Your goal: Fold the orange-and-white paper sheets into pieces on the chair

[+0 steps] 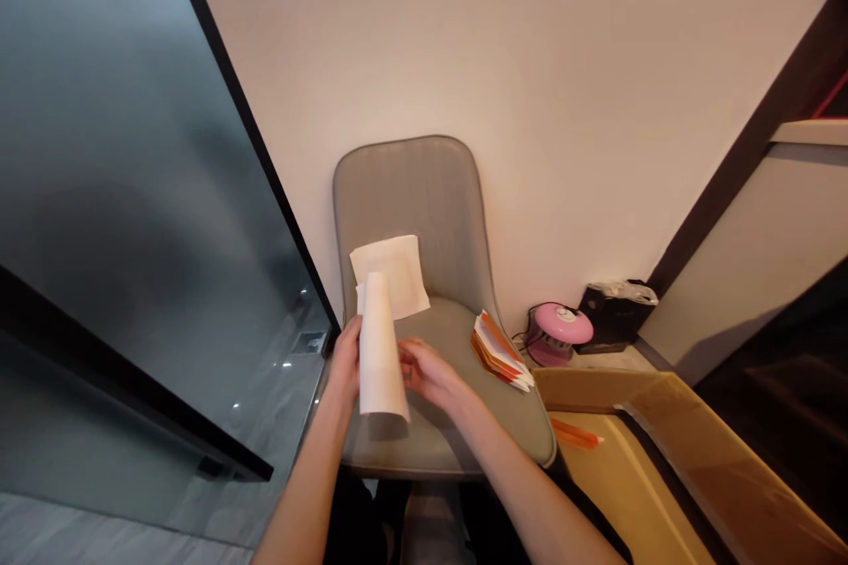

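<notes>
Curled white paper between two hands above a grey chair

A curled white paper [379, 353] stands nearly upright over the seat of the grey chair [457, 441], its far end overlapping the flat white sheets [405, 269] just beyond it at 12 o'clock. The left hand [345, 362] is closed on its 9 o'clock edge, with the fingers mostly hidden behind it. The right hand [427, 373] is at the 3 o'clock edge, its fingers loosely bent and partly out of sight; whether they pinch the paper or only touch it, I cannot tell.

As for how far things are along, the paper in hand is bent round into a curve, with no sharp crease showing. The sheets against the backrest lie open and flat. At 3 o'clock, on the seat's edge, a bundle of folded orange-and-white papers [500, 353] looks already folded and stacked; their number is unclear.

Beyond that bundle, towards 3 o'clock, sit a pink device [563, 324] and a black bag [613, 322]. At 4 o'clock is an open cardboard box [748, 477] with an orange piece [575, 433] inside.
</notes>
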`<state>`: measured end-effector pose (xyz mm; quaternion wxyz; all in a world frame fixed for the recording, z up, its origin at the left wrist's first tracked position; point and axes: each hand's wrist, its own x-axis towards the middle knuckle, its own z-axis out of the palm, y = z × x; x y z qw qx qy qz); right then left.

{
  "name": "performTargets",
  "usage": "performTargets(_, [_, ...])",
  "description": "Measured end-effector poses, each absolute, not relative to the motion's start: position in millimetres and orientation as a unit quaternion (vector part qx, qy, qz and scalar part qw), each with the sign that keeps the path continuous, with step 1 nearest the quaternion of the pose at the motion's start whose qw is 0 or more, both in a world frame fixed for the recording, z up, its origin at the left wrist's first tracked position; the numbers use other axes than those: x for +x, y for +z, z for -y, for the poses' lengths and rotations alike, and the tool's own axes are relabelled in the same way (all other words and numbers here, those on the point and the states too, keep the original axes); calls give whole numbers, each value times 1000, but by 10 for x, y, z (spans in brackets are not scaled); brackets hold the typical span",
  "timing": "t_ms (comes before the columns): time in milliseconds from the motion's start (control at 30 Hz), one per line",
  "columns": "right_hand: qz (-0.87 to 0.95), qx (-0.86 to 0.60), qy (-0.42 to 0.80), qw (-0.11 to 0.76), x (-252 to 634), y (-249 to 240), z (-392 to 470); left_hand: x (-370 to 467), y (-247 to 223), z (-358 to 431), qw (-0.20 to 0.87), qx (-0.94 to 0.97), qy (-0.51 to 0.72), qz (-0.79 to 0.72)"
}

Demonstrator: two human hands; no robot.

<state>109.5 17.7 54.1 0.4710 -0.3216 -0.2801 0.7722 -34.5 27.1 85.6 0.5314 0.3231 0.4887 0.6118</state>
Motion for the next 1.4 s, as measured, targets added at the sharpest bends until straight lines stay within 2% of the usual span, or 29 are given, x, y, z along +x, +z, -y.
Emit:
performTargets(67, [278, -326, 730, 533, 1205, 581, -206, -333, 896, -316, 457, 303, 667, -503])
performTargets(167, [306, -309, 698, 568, 1426, 677, -227, -359, 919, -328, 402, 310, 680, -529])
performTargets(467, [365, -286, 616, 637, 1834, 803, -209, -468, 1117, -195, 487, 379, 652, -442])
performTargets(667, [323, -289, 561, 706, 1815, 741, -345, -445, 1112, -86, 449, 464, 622, -443])
performTargets(800, [322, -317, 516, 728, 1859, 645, -457, -395, 1072, -94, 377, 535, 600, -460])
performTargets(1133, [476, -376, 408, 682, 2045, 623, -436, -428, 1103, -81, 296, 557, 602, -490])
performTargets(1400, [429, -390, 546, 605, 1969, 521, -437, -458, 1030, -145, 328, 508, 603, -520])
